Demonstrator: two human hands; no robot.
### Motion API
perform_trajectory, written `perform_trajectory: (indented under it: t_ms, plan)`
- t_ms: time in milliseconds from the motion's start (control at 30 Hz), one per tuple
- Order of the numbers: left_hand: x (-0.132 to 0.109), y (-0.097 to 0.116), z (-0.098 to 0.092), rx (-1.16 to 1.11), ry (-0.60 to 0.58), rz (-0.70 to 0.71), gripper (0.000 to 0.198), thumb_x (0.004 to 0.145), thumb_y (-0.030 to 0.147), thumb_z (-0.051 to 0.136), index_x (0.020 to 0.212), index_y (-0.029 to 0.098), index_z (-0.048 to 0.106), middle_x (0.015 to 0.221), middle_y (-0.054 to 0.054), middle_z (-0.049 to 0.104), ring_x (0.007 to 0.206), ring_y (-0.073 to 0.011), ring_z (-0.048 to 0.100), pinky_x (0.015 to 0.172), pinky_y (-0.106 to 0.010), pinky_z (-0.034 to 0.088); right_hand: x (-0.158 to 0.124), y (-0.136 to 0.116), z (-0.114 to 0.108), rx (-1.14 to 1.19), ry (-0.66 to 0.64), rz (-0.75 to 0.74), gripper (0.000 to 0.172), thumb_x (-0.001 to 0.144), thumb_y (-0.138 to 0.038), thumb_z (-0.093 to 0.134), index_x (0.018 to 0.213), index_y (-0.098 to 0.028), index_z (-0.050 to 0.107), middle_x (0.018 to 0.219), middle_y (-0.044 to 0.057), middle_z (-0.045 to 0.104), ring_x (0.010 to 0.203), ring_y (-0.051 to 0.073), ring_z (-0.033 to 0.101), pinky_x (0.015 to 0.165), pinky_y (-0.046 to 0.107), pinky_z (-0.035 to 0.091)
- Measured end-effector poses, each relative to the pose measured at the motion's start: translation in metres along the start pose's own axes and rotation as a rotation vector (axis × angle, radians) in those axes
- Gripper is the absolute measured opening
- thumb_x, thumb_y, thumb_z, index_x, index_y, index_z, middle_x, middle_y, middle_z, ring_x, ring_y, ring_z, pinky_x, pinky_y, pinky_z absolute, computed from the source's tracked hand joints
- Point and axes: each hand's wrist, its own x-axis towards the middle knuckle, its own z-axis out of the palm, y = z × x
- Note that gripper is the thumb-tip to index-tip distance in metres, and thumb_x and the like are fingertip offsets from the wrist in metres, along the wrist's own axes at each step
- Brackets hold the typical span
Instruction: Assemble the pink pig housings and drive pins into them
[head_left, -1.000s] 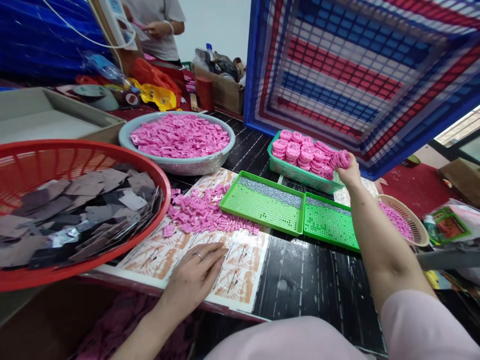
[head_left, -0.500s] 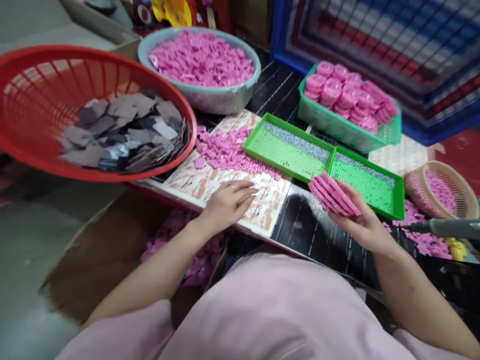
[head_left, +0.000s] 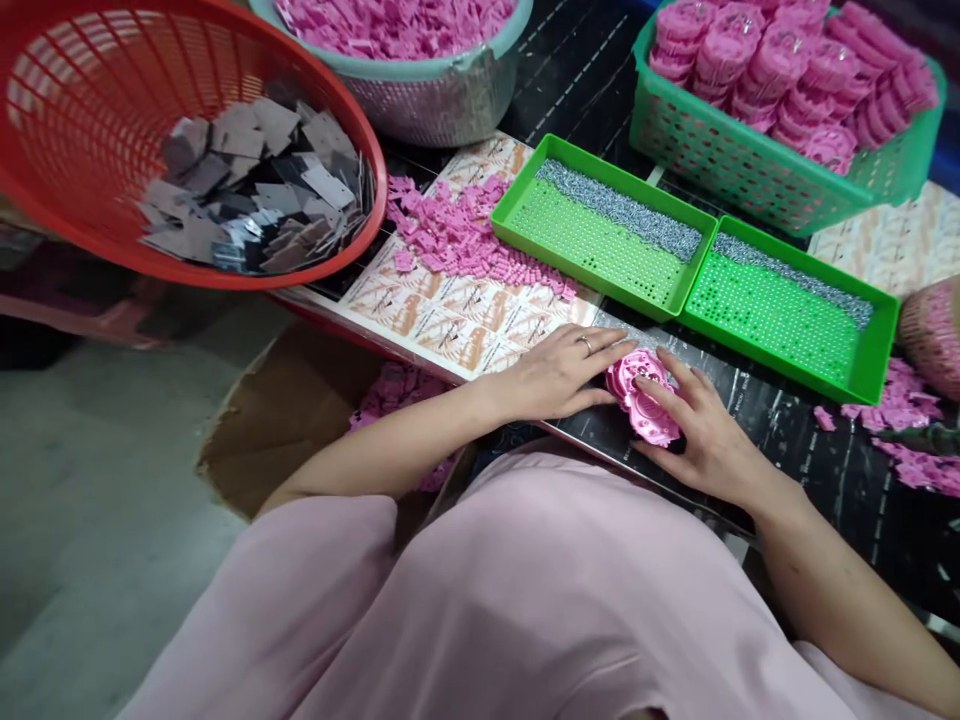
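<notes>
A short stack of pink plastic parts (head_left: 646,400), with a rounded, moulded outline and small shiny spots on the upper one, sits at the table's front edge between my hands. My right hand (head_left: 709,435) grips it from the right, fingers curved over its far and top sides and thumb at the near side. From the left, my left hand (head_left: 562,375) has its fingers and thumb at the stack's edge; a ring shows on one finger. Just beyond lie two green trays, the left tray (head_left: 592,262) and the right tray (head_left: 780,350), each with small silvery pieces along the far side.
Loose small pink pieces (head_left: 465,235) lie on a patterned board (head_left: 420,300). A red basket (head_left: 300,275) of grey flat pieces stands left, a pale blue basin (head_left: 442,100) of pink pieces behind. A green basket (head_left: 727,170) holds stacked pink parts. More pink pieces (head_left: 911,410) lie right.
My right hand has brought the pink stack left and down to the table edge, turning it face up. My left hand has moved right to meet it. The view has tilted downward.
</notes>
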Motion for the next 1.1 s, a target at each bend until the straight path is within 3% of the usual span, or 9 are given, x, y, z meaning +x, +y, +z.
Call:
perform_trajectory:
  t_ms: [100, 300, 533, 667, 833, 1100]
  plan:
    - [0.006, 0.001, 0.002, -0.018, -0.023, -0.005, 0.054, 0.096, 0.042, 0.052, 0.141, 0.012, 0.043, 0.139, -0.016, 0.054, 0.127, -0.0269, 0.053, 0.106, -0.045, 0.04, 0.002, -0.009, -0.003, 0.015, 0.07, 0.067, 0.089, 0.076, -0.059, 0.067, 0.149, -0.032, 0.026, 0.157, 0.017, 0.026, 0.144, 0.036, 0.032, 0.11, 0.066, 0.034]
    - [0.007, 0.004, 0.003, -0.017, -0.01, 0.019, 0.054, 0.098, 0.041, 0.048, 0.141, 0.009, 0.042, 0.132, -0.016, 0.06, 0.119, -0.0248, 0.058, 0.104, -0.043, 0.039, 0.007, -0.029, -0.001, -0.046, 0.209, 0.221, 0.081, 0.08, -0.05, 0.066, 0.149, -0.032, 0.027, 0.146, 0.014, 0.047, 0.128, 0.031, 0.054, 0.104, 0.053, 0.05]
    - [0.01, 0.003, -0.002, -0.024, -0.07, -0.009, 0.07, 0.096, 0.046, 0.051, 0.151, 0.013, 0.024, 0.124, -0.015, 0.063, 0.114, -0.0261, 0.059, 0.102, -0.043, 0.039, 0.007, -0.029, -0.005, 0.08, 0.156, 0.27, 0.073, 0.086, -0.039, 0.059, 0.15, -0.03, 0.024, 0.152, 0.01, 0.04, 0.135, 0.029, 0.047, 0.109, 0.05, 0.047]
    - [0.013, 0.005, -0.003, 0.003, -0.092, -0.014, 0.07, 0.097, 0.043, 0.05, 0.151, 0.009, 0.022, 0.12, -0.016, 0.063, 0.113, -0.0266, 0.058, 0.102, -0.042, 0.038, 0.013, -0.034, -0.001, -0.089, 0.159, 0.317, 0.085, 0.08, -0.05, 0.065, 0.151, -0.028, 0.024, 0.15, 0.015, 0.041, 0.123, 0.038, 0.056, 0.094, 0.054, 0.055]
    - [0.01, 0.004, -0.006, 0.001, -0.062, -0.011, 0.076, 0.095, 0.048, 0.051, 0.153, 0.015, 0.016, 0.122, -0.015, 0.062, 0.109, -0.0268, 0.059, 0.099, -0.042, 0.04, 0.02, -0.034, -0.005, -0.151, 0.082, 0.317, 0.065, 0.086, -0.036, 0.06, 0.145, -0.026, 0.034, 0.148, 0.013, 0.045, 0.113, 0.034, 0.063, 0.084, 0.049, 0.059]
    - [0.006, 0.003, -0.007, 0.012, -0.077, 0.02, 0.087, 0.093, 0.054, 0.051, 0.155, 0.016, 0.003, 0.139, -0.018, 0.052, 0.12, -0.0307, 0.055, 0.101, -0.044, 0.039, 0.016, -0.015, -0.015, 0.097, 0.177, 0.266, 0.062, 0.084, -0.037, 0.065, 0.139, -0.02, 0.042, 0.136, 0.011, 0.057, 0.123, 0.025, 0.058, 0.104, 0.04, 0.051]
